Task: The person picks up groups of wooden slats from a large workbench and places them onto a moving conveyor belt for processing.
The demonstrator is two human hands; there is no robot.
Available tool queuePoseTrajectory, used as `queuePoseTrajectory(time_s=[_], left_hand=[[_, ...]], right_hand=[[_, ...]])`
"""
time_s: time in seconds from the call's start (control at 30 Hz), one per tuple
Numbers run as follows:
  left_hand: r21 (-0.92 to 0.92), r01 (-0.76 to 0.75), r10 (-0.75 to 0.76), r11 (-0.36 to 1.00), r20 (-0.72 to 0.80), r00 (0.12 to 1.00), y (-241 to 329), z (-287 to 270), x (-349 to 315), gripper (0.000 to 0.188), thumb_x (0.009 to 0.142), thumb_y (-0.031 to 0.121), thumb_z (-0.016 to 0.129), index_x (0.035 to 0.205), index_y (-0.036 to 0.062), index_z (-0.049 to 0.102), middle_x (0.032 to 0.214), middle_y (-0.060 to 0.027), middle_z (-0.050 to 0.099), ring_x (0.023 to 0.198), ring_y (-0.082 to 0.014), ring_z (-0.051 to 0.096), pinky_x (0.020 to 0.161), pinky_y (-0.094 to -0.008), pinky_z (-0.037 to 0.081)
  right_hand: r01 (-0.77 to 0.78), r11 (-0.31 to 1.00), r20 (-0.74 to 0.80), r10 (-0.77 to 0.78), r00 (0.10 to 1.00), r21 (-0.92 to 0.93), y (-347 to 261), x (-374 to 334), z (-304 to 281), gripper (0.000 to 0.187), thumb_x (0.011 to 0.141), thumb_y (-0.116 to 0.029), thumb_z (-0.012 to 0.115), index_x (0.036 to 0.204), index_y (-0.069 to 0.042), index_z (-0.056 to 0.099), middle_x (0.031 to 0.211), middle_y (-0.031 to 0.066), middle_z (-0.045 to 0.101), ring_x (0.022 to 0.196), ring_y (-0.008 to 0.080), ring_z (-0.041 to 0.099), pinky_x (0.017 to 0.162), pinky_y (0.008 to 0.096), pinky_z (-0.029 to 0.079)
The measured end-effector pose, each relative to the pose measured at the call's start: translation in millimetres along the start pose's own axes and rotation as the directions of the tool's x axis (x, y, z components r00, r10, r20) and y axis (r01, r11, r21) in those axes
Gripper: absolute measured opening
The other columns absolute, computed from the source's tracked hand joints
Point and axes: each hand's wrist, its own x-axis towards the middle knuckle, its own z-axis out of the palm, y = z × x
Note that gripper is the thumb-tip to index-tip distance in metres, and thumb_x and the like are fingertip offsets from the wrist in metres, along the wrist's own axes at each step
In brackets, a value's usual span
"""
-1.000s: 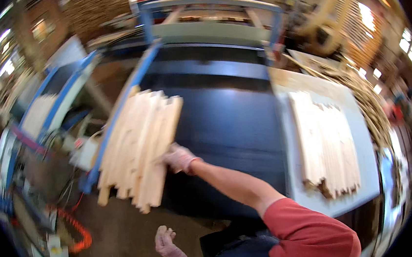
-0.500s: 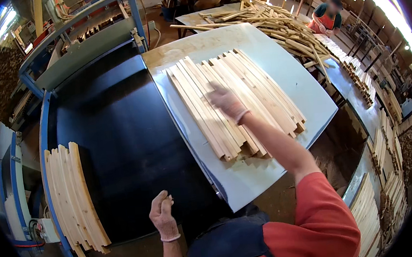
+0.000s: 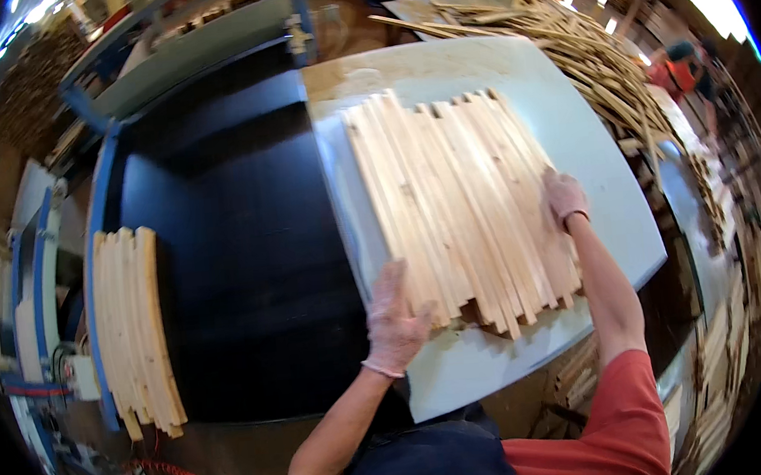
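Observation:
A row of pale wooden strips [image 3: 463,203] lies side by side on a light-topped table [image 3: 451,376], their ends uneven. My left hand [image 3: 395,322], in a thin knitted glove, is at the row's lower left corner. Its fingers are stretched up along the outer strip, with the thumb spread toward the near ends. At the far right side of the row, my gloved right hand [image 3: 566,196] rests against the outermost strip, its fingers extended along the edge. Neither hand is closed around a strip.
Left of the table is a black belt surface [image 3: 247,258] with a blue frame [image 3: 98,199]. A smaller bundle of strips [image 3: 135,327] lies along its left edge. Loose sticks [image 3: 587,61] are heaped behind the table. A person in red [image 3: 676,74] stands at the far right.
My right hand has gone from above the strips to their right side. My left hand has risen from over the black surface to the row's left edge and opened. The view has shifted.

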Motion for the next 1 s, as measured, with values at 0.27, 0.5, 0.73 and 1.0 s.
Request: queuePoseTrajectory(time_s=[0.27,0.5,0.73,1.0], left_hand=[[0.184,0.178,-0.17,0.967,-0.061,0.984,16,-32,5,0.089,0.081,0.037,0.085,0.155,-0.0002,0.051,0.16,-0.043,0.037,0.143,-0.0562,0.049,0.118,-0.0549,0.043],[0.49,0.215,-0.158,0.844,-0.156,0.975,-54,-169,-73,0.084,0.081,0.045,0.086,0.145,-0.0017,0.061,0.152,-0.044,0.047,0.133,-0.0537,0.057,0.114,-0.0551,0.047],[0.687,0.413,-0.303,0.598,-0.284,0.91,-138,-283,-146,0.083,0.095,0.06,0.067,0.154,0.0022,0.056,0.161,-0.0382,0.044,0.153,-0.0532,0.039,0.129,-0.0634,0.02],[0.709,0.491,-0.284,0.507,-0.4,0.871,-178,-356,-175,0.084,0.098,0.061,0.061,0.157,0.0019,0.052,0.163,-0.0344,0.044,0.155,-0.0505,0.035,0.131,-0.0635,0.014]], right_hand=[[0.087,0.995,0.126,-0.091,0.988,0.039,-28,-30,-2,0.073,0.098,-0.067,0.056,0.107,0.003,0.076,0.115,0.034,0.072,0.113,0.051,0.068,0.098,0.0527,0.052],[0.257,0.965,0.246,-0.262,0.933,0.052,-143,-187,23,0.07,0.094,-0.067,0.063,0.102,0.002,0.077,0.107,0.033,0.074,0.109,0.0497,0.07,0.098,0.0513,0.054],[0.468,0.865,0.4,-0.499,0.768,0.182,-231,-309,67,0.065,0.092,-0.063,0.069,0.096,0.002,0.074,0.099,0.0277,0.075,0.099,0.0453,0.071,0.091,0.0494,0.055],[0.517,0.82,0.326,-0.572,0.752,0.246,-286,-397,101,0.058,0.09,-0.053,0.07,0.094,0.005,0.079,0.098,0.0309,0.075,0.097,0.0478,0.075,0.087,0.0524,0.06]])
